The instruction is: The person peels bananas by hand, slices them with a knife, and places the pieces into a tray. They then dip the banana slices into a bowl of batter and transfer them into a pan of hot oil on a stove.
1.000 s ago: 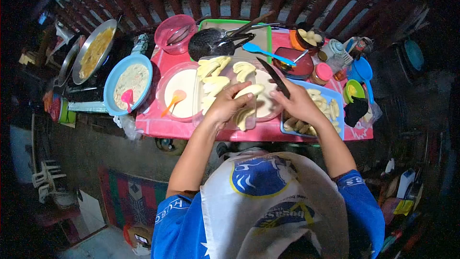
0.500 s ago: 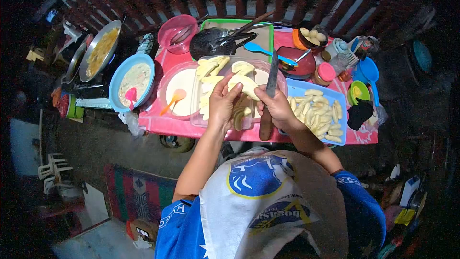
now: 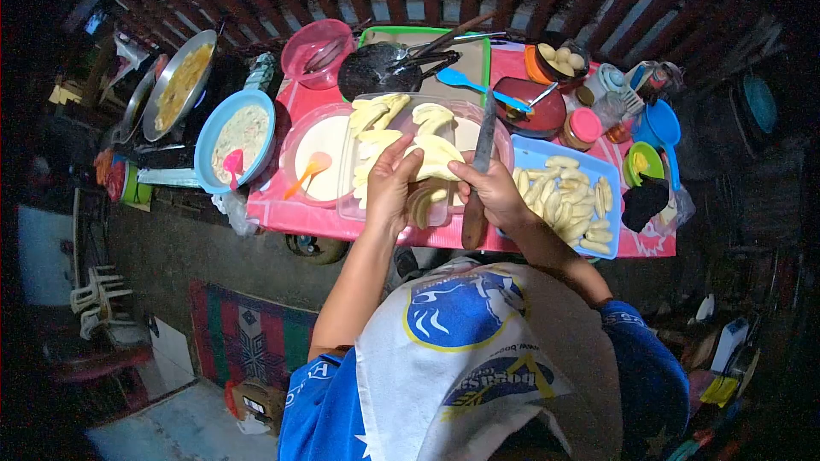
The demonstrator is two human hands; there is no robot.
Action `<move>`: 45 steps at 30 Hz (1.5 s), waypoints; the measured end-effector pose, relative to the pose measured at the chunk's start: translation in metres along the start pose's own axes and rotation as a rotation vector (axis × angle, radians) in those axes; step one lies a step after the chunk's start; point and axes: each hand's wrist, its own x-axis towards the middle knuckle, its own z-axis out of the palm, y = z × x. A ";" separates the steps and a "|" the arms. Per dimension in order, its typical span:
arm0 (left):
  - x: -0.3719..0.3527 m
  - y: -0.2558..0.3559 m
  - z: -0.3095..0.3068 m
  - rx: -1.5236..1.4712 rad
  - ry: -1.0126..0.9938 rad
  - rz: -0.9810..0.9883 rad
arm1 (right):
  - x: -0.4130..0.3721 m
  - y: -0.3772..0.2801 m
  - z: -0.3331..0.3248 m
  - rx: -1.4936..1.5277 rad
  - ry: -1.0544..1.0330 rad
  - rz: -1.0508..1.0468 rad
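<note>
The right hand [image 3: 494, 195] sits further left than before, clenching a brown-handled steel knife [image 3: 485, 138]. The left hand [image 3: 391, 186] fingers [image 3: 403, 156] pinch the pale-yellow peeled banana piece [image 3: 437, 158], likely soft and slippery, by its end.

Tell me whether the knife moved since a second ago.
Yes. The knife shifted left, off the blue tray, and swung from slanting to nearly upright.

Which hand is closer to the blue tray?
Right. The right hand, gripping the knife, is at the left edge of the blue tray; the left hand is farther left, holding a banana slice.
</note>
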 end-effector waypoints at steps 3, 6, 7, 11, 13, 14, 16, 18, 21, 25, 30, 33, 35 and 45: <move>0.007 -0.005 -0.008 0.023 -0.049 0.011 | 0.003 0.001 -0.003 0.000 0.009 0.017; 0.008 -0.002 -0.015 0.041 -0.105 -0.005 | 0.003 -0.001 -0.002 -0.020 0.016 0.054; 0.008 -0.002 -0.017 0.038 -0.102 -0.008 | 0.003 -0.002 -0.001 -0.038 0.021 0.078; 0.011 -0.009 -0.037 0.035 -0.121 -0.083 | 0.003 0.000 0.001 -0.039 0.018 0.150; 0.009 -0.021 -0.051 -0.011 -0.092 -0.147 | -0.005 -0.003 0.007 -0.141 -0.031 0.230; 0.004 -0.024 -0.051 -0.022 -0.051 -0.176 | -0.006 0.001 0.005 -0.221 -0.058 0.241; -0.003 -0.034 -0.060 -0.033 -0.011 -0.192 | -0.004 0.012 0.006 -0.227 -0.058 0.292; -0.008 -0.032 -0.065 -0.132 0.046 -0.214 | 0.004 0.021 0.008 -0.261 -0.043 0.352; 0.005 -0.028 -0.087 -0.115 0.057 -0.181 | 0.017 0.020 0.038 -0.180 0.005 0.292; 0.037 0.005 -0.109 -0.002 0.103 -0.077 | 0.070 0.029 0.056 -0.283 -0.027 0.267; 0.091 0.022 -0.144 0.102 0.161 -0.062 | 0.143 0.061 0.077 -0.322 0.076 0.262; 0.114 0.009 -0.166 0.071 0.226 0.011 | 0.162 0.074 0.079 -0.434 0.162 0.246; 0.118 0.004 -0.172 0.280 0.247 0.134 | 0.166 0.077 0.080 -0.591 0.208 0.194; 0.106 -0.016 -0.182 1.239 0.060 0.540 | 0.143 0.072 0.076 -1.222 0.262 -0.294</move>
